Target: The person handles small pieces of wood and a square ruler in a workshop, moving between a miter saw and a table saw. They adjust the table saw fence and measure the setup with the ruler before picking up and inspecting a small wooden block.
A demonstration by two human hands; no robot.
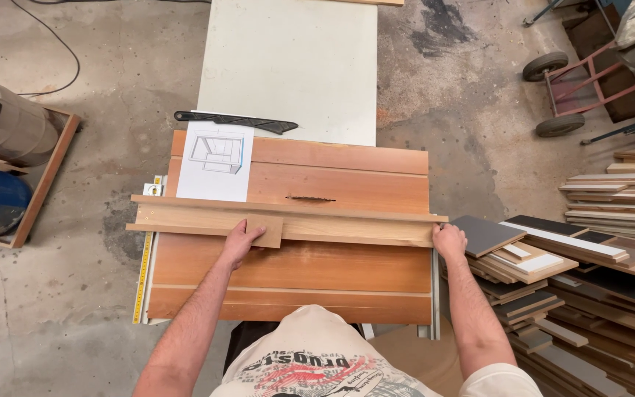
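stained concrete floor, stacked offcut boards at right, a red hand truck beyond.

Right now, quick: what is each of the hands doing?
Left hand: closed on a small wooden piece, pressing it against the long board.
Right hand: gripping the long board's right end.
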